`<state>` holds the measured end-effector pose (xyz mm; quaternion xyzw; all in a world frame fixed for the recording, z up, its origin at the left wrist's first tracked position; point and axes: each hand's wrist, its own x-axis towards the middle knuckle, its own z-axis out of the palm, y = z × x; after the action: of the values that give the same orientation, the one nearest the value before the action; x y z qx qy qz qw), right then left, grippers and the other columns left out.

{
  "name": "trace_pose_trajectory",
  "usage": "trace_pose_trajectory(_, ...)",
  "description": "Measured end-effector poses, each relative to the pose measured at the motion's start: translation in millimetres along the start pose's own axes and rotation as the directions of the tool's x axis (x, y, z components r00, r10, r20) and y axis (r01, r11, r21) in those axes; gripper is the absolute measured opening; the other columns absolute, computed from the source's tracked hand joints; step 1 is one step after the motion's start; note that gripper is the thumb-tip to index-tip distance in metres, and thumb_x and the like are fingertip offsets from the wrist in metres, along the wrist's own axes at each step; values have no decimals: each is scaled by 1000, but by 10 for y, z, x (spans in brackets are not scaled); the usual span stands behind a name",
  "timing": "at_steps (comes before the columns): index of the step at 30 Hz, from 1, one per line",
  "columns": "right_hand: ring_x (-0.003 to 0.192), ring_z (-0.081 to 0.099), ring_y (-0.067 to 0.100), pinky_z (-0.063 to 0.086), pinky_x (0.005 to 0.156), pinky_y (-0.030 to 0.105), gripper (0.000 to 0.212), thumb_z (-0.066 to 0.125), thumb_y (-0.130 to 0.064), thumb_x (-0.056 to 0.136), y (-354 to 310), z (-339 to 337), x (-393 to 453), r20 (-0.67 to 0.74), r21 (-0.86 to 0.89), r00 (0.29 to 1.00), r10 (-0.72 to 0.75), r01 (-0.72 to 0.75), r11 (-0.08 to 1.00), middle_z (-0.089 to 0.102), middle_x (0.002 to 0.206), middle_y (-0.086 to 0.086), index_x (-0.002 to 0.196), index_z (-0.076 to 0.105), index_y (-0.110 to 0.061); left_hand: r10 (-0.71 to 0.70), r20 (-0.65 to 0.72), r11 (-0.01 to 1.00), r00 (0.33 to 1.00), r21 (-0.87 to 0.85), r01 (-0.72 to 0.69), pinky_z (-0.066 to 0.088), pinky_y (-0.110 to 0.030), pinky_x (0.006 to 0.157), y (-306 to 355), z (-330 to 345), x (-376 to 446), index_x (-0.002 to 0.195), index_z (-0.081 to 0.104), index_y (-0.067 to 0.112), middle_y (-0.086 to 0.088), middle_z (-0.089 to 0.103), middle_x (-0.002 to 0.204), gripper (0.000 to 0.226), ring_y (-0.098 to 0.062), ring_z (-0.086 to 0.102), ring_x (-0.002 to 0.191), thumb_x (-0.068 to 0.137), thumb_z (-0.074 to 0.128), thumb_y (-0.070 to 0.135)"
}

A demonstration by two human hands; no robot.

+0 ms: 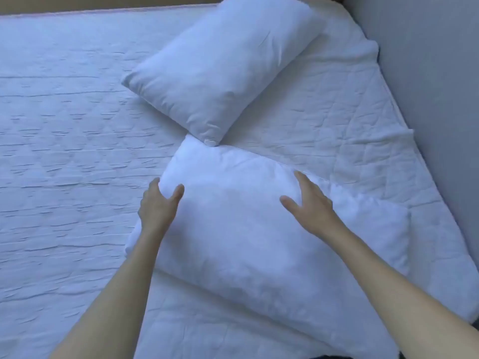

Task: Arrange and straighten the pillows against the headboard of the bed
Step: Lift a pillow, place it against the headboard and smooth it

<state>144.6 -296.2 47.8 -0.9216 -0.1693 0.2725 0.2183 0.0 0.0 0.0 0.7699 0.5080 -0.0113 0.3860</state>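
Two white pillows lie on the bed. The near pillow lies askew in front of me. Its far corner touches the corner of the far pillow, which lies diagonally toward the top of the view. My left hand rests on the near pillow's left edge, fingers apart and curved against it. On that pillow's top surface lies my right hand, flat with its fingers spread. Neither hand grips the fabric. The grey headboard runs along the right side, apart from both pillows.
A white quilted mattress cover spreads wide to the left. It is wrinkled near the headboard. A tan strip borders the bed's far edge.
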Motion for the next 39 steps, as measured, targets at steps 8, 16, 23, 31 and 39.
trace_pose_trajectory(8,150,20,33,4,119,55,102,22,-91,77,570,424,1120,162,-366,979,126,-59,929,28,161,13,157,-1,-34,-52,69,997,996,-47,56,43,-53,105,-295,452,450,133,50,24,-3,63,132,85,-31,56,124,70,54,81)
trace_pose_trajectory(16,68,54,27,38,59,36,53,68,-63,76,844,127,465,59,80,974,220,-224,971,56,71,3,69,44,-16,279,-72,928,958,-237,-288,38,-31,60,445,582,-232,73,56,8,8,52,66,22,-8,45,62,88,69,18)
trace_pose_trajectory(23,59,49,25,38,59,35,46,76,-48,77,1355,-836,136,-317,460,882,350,-179,870,53,58,3,61,48,-14,727,-107,664,678,-142,-734,46,-36,68,2297,1034,32,94,68,5,-4,66,85,26,-14,61,79,87,64,29)
trace_pose_trajectory(31,121,56,28,38,86,31,52,54,-51,96,2435,-907,573,-79,276,899,431,-395,876,57,134,9,133,50,-14,494,-66,858,867,-127,-499,25,-17,108,1793,2247,-42,140,50,6,-23,43,140,62,-35,39,135,84,61,30)
trace_pose_trajectory(39,141,42,28,35,113,44,84,43,-80,84,3115,-831,-107,51,209,840,541,-538,816,42,156,2,152,32,-32,43,513,823,857,-504,261,49,-10,84,366,2686,-2464,124,52,26,10,63,120,68,6,65,108,65,84,37)
